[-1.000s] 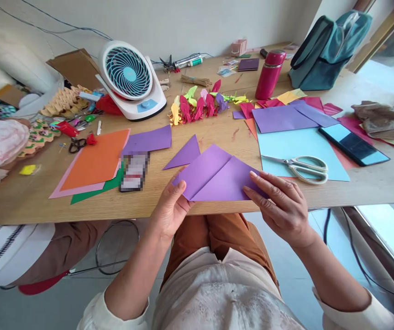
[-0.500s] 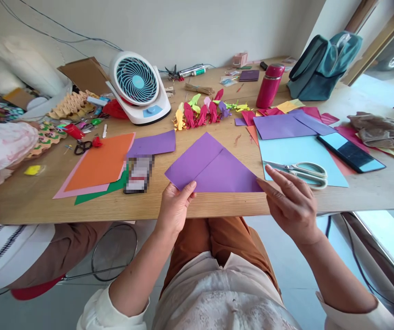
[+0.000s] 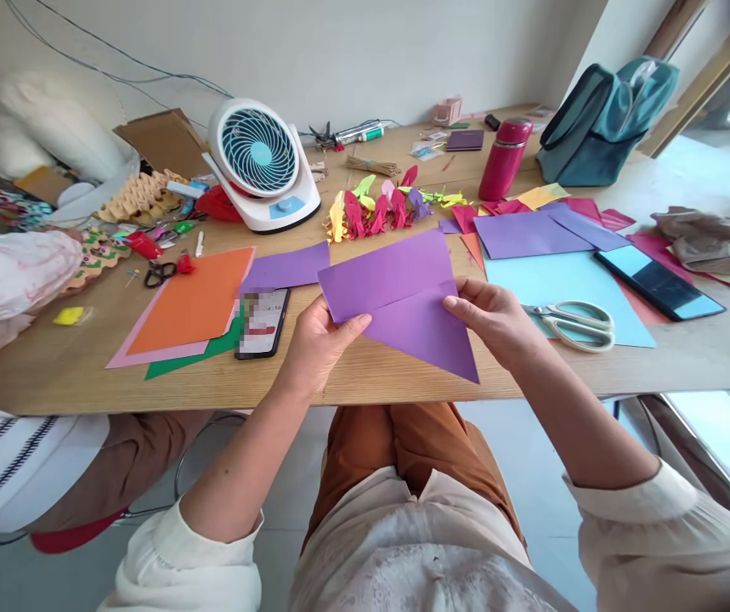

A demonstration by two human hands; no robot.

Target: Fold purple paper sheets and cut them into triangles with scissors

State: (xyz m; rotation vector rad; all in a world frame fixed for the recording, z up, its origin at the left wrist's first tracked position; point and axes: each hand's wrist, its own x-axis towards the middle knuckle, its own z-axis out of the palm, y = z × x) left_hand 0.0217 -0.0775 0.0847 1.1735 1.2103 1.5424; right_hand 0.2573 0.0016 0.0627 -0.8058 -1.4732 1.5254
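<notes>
A purple sheet of paper [image 3: 396, 280], folded over on a slant, is held up just above the near table edge. My left hand [image 3: 321, 344] pinches its lower left side, thumb on top. My right hand [image 3: 490, 319] grips the right side between thumb and fingers, and a pointed corner hangs below it. Right of that hand, white-handled scissors [image 3: 578, 325] lie on a light blue sheet [image 3: 625, 330]. Left of my left hand is a phone [image 3: 263, 327] with its screen lit, beside orange paper [image 3: 189, 302] and another purple sheet [image 3: 288, 265].
Behind the paper lies a row of colourful paper flowers [image 3: 377, 211]. A white fan [image 3: 263, 161], a pink flask [image 3: 505, 161] and a teal bag [image 3: 597, 127] stand farther back. Another phone [image 3: 658, 280] lies at right. Someone's sleeve [image 3: 14, 268] reaches in from the left.
The purple paper has been lifted and turned, its pointed corner now hanging toward me. My right hand has moved left, from the paper's right tip to its side, and closed on it.
</notes>
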